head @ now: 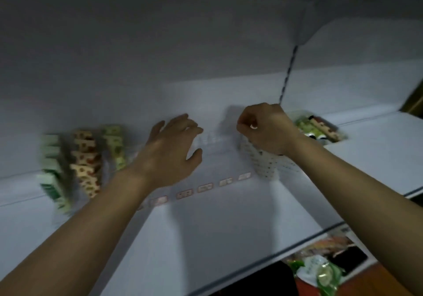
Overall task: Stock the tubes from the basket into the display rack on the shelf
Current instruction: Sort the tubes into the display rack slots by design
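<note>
Pic's pretty blurry btw. Both hands are up over a white shelf point(229, 215). Left hand point(170, 151) is spread open, fingers relaxed and splayed, thumb out to the side, holding nothing, hovering over a clear display rack point(210, 141) that sits toward the back of the shelf, roughly mid-shelf. Rack's see-thru so hard to tell what's in it, if anything. Right hand point(263, 128) is curled up w/ fingertips pinched together above the near-left rim of the white perforated basket point(274, 165); can't tell if it's actually got smth in the pinch or not, too smeared. Basket sits on the right part of the shelf just beside the rack, and the tubes point(320, 127) are in it, greenish + brownish ones poking up at the far end. Over by the left edge of the shelf there's rows of stacked boxes point(84, 160), green and orange patterned. Row of small price tags point(206, 187) along the shelf's front edge.
</note>
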A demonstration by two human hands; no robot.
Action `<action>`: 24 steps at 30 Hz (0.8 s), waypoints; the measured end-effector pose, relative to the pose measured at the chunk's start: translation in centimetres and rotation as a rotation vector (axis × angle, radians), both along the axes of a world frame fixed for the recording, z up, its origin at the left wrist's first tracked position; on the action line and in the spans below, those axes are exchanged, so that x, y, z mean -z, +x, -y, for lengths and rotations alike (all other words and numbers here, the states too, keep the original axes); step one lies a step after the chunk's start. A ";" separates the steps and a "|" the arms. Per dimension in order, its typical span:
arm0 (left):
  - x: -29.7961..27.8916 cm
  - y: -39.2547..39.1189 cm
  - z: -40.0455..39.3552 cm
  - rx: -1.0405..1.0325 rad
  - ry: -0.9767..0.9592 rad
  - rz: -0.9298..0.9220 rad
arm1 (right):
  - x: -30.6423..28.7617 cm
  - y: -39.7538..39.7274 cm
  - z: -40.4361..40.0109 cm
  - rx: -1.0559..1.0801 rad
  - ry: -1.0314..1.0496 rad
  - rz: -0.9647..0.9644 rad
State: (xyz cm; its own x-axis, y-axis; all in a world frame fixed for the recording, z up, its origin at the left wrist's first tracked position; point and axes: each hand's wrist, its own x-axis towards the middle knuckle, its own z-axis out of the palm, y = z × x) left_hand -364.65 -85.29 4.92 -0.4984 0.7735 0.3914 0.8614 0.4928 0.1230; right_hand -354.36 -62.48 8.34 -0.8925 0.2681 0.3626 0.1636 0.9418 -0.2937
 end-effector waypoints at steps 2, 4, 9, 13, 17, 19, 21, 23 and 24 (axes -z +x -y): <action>0.2 0.5 -2.9 0.068 -0.003 0.041 | 0.2 1.2 -2.9 0.064 0.065 -0.003; 0.3 1.1 -5.7 0.132 0.019 0.089 | 0.2 2.0 -5.9 0.150 0.124 0.023; 0.2 2.7 -11.3 0.264 0.174 0.181 | 0.0 3.4 -10.7 0.261 0.149 0.445; 0.6 3.9 -14.7 0.258 0.262 0.299 | 0.1 3.7 -12.0 0.196 0.040 0.421; 1.1 4.9 -16.7 0.139 0.437 0.470 | -0.1 4.7 -12.5 0.159 -0.102 0.174; 1.2 4.9 -17.7 0.042 0.510 0.581 | -0.5 5.1 -12.0 0.120 -0.285 0.028; 1.0 4.8 -18.7 0.011 0.553 0.718 | -0.7 5.3 -11.3 0.011 -0.479 -0.068; 1.0 4.6 -19.4 0.037 0.648 0.895 | -0.4 5.1 -11.0 -0.098 -0.443 -0.063; 1.0 4.7 -19.5 0.040 0.715 0.965 | -0.1 4.9 -11.1 -0.120 -0.368 -0.046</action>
